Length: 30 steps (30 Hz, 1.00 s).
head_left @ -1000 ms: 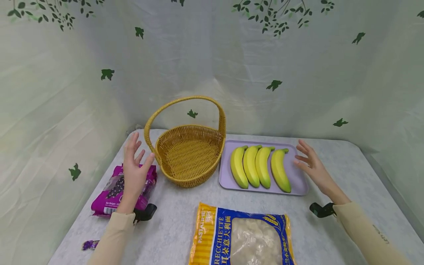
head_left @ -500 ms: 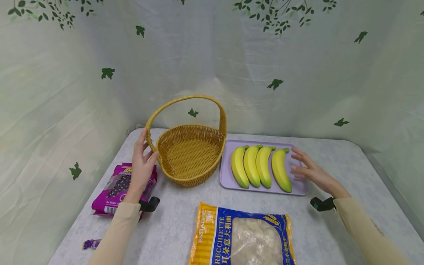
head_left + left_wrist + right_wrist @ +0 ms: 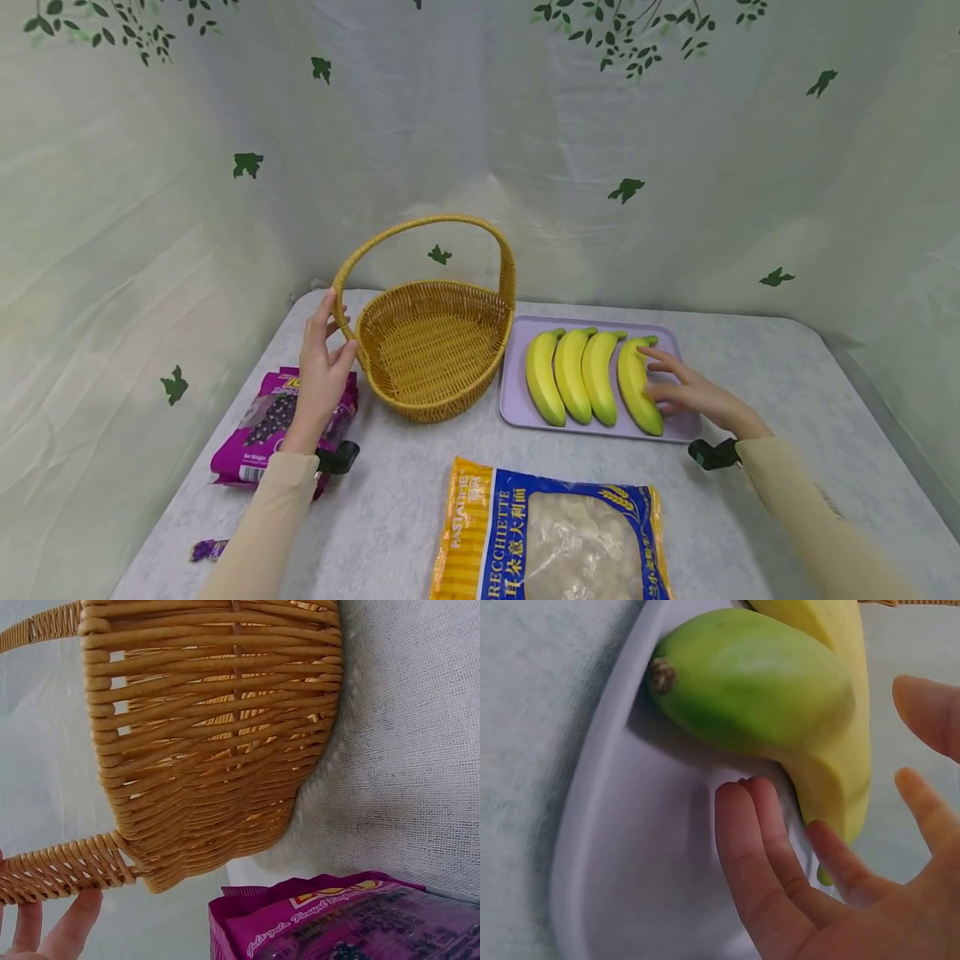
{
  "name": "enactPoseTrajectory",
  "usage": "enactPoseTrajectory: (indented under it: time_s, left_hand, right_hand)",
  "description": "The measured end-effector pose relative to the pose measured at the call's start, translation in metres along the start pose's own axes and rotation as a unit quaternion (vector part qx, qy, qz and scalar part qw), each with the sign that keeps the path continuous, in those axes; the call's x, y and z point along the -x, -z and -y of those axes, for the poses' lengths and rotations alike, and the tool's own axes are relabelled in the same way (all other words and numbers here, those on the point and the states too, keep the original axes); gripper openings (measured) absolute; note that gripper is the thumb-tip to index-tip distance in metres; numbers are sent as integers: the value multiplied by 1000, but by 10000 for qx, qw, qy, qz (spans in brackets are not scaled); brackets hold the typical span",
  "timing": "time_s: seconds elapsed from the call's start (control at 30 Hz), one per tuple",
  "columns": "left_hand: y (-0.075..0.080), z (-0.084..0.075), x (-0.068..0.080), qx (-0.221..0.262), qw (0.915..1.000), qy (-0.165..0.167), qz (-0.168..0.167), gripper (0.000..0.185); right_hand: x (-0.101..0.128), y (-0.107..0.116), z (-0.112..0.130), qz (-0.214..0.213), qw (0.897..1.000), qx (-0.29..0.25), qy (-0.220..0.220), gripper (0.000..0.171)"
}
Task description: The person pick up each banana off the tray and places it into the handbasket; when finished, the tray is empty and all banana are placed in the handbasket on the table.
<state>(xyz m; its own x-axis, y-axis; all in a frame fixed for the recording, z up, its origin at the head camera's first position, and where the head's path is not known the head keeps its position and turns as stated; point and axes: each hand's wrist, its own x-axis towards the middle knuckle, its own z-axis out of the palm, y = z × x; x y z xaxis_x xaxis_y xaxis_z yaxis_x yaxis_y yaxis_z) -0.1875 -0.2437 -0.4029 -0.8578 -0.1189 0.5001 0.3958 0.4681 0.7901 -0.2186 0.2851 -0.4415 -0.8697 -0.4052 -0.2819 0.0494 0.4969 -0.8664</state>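
Observation:
My left hand [image 3: 321,379] holds the left side of the handle of a tan wicker basket [image 3: 442,410]. In the left wrist view, fingertips [image 3: 79,919] meet the woven handle [image 3: 60,870] near the rim. My right hand [image 3: 701,398] hovers over the right end of a lilac tray [image 3: 516,413], fingers spread beside the rightmost banana [image 3: 632,379]. Seen from the right wrist, that banana [image 3: 750,682] has a green tip, and the thumb and fingers stand on either side of it without closing. Several yellow bananas lie side by side on the tray.
A purple bag [image 3: 251,446] with dark berries pictured lies left of the basket, beneath the left forearm. A blue and yellow pasta bag [image 3: 577,542] lies at the front. A small purple wrapped item [image 3: 208,550] sits front left. Pale curtains [image 3: 555,250] stand behind the table.
My left hand has moved right onto the basket handle and taken hold of it. My right hand has moved left, its fingers now over the rightmost banana.

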Motion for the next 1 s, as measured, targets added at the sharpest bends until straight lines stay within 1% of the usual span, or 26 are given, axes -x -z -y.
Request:
enactPoseTrajectory:
  time_s: [0.13,0.23,0.37,0.43,0.57,0.67,0.77,0.87,1.0]
  left_hand:
    - [0,2,0,-25,10000,-63,-21,78]
    - [-1,4,0,-6,9999,-120,-27,78]
    - [-3,4,0,-7,9999,-122,-5,77]
    - [-3,0,0,0,9999,-143,-3,76]
    - [-3,-19,2,2,9996,-270,-1,73]
    - [-2,-32,4,-77,9995,-315,-2,71]
    - [-3,-36,4,-161,9994,-310,-16,70]
    - [-3,-37,5,-190,9993,-320,-29,70]
    - [-3,-37,5,-238,9991,-346,-30,70]
  right_hand:
    - [-6,-2,3,27,9997,252,60,76]
    - [-10,-4,6,-9,9989,475,11,74]
    - [-15,-8,9,-59,9978,663,28,70]
    - [-17,-10,9,-110,9975,703,51,68]
    - [-17,-11,10,-263,9962,819,110,66]
    - [-15,-10,14,-349,9954,853,246,66]
    - [-13,-9,21,-382,9957,746,406,65]
    - [-13,-11,34,-339,9956,632,600,65]
    - [-14,-21,56,-178,9948,623,791,64]
